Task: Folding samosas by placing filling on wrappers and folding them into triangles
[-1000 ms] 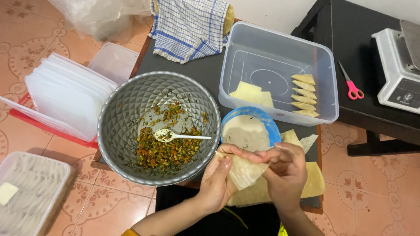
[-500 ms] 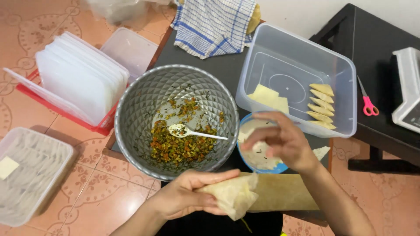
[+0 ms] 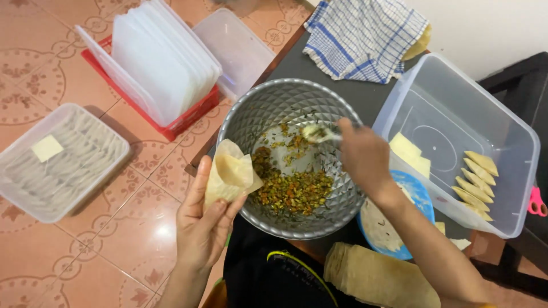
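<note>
- A lidded tray (image 3: pixel 54 162) sits on the floor far left; its contents blur under the lid.
- Lids (image 3: pixel 162 60) stand in a red rack (image 3: pixel 188 117).
- The left hand (image 3: pixel 202 225) pinches a pastry cone (image 3: pixel 228 174) at the bowl's rim, thumb pressed on its fold.
- The bowl (image 3: pixel 285 108) holds filling (image 3: pixel 294 191).
- The right hand (image 3: pixel 362 157) curls shut around a spoon (image 3: pixel 314 133); its handle is hidden.
- The tub (image 3: pixel 456 122) holds folded pieces (image 3: pixel 476 182).
- Scissors (image 3: pixel 536 201) are cut off at the right edge.

Spoon (image 3: pixel 319 133) blurred, handle hidden under right hand (image 3: pixel 364 159); pink scissors (image 3: pixel 536 202) right of clear box (image 3: pixel 516 154) cut by edge.
</note>
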